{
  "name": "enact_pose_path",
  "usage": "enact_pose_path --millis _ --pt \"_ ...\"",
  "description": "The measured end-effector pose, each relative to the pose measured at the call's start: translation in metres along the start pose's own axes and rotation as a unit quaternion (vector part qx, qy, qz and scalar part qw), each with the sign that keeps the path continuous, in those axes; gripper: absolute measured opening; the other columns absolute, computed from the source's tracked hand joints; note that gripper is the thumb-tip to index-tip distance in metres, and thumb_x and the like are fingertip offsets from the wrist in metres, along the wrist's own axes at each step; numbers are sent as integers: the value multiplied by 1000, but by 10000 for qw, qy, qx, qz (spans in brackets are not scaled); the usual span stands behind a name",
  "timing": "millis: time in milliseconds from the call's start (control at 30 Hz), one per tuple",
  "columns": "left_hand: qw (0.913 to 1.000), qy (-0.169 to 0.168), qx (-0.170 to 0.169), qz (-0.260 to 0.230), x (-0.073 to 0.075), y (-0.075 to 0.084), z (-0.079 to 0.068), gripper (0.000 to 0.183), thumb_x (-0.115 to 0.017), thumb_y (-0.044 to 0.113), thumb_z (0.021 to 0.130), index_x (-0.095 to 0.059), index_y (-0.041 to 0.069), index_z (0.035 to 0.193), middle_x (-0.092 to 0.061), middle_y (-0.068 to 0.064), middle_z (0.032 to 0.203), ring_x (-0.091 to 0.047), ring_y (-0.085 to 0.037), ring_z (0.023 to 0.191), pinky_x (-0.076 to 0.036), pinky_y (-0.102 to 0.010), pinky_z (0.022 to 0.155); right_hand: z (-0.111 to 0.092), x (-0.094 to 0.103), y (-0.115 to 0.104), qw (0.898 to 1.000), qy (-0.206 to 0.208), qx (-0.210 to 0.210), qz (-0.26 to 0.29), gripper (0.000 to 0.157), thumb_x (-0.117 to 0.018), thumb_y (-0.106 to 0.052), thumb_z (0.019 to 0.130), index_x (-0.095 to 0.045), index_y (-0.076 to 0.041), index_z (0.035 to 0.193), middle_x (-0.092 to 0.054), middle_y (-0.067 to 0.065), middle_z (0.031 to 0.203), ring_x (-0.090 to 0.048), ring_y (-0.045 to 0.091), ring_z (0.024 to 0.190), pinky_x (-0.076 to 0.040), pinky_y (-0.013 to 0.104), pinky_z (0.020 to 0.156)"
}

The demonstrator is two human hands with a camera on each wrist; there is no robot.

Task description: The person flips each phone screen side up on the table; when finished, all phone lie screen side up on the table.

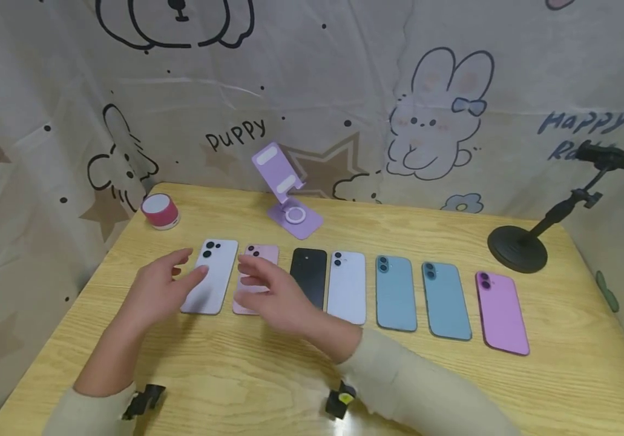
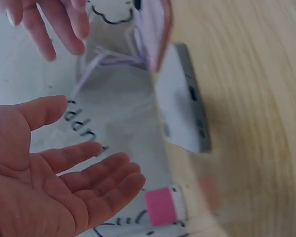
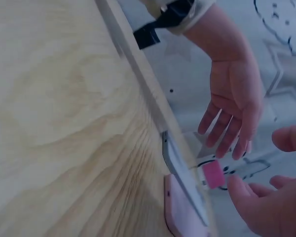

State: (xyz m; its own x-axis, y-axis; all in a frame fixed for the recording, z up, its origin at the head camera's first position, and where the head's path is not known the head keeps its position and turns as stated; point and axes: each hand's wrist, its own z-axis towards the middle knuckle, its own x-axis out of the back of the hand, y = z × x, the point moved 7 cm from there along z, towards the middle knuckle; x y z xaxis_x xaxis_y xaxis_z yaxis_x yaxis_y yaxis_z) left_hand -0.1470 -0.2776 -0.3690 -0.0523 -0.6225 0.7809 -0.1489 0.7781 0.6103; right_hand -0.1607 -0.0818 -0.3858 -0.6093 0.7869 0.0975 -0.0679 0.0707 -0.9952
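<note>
Left hand, loosely spread, hovers by the leftmost rectangular white phone; right hand, likewise, over the rectangular pink phone to its right. Apparently positioning; gripping would require lowering.

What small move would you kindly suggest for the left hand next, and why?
I would probably lower the left hand onto the leftmost pale phone, since that hand is empty, held above the table, and that phone lies nearest it.
</note>
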Motion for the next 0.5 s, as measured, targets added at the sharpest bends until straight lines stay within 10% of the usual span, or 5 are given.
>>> enact_pose_path --millis 500 --pt "9961 -415 683 -376 -18 -43 38 65 -52 35 104 -37 -9 148 -38 -33 147 -41 -50 129 -44 -58 97 68 -43 34 9844 635 -1618 282 80 -74 -19 90 -32 -21 158 -33 6 158 -33 23 142 -31 39 111"
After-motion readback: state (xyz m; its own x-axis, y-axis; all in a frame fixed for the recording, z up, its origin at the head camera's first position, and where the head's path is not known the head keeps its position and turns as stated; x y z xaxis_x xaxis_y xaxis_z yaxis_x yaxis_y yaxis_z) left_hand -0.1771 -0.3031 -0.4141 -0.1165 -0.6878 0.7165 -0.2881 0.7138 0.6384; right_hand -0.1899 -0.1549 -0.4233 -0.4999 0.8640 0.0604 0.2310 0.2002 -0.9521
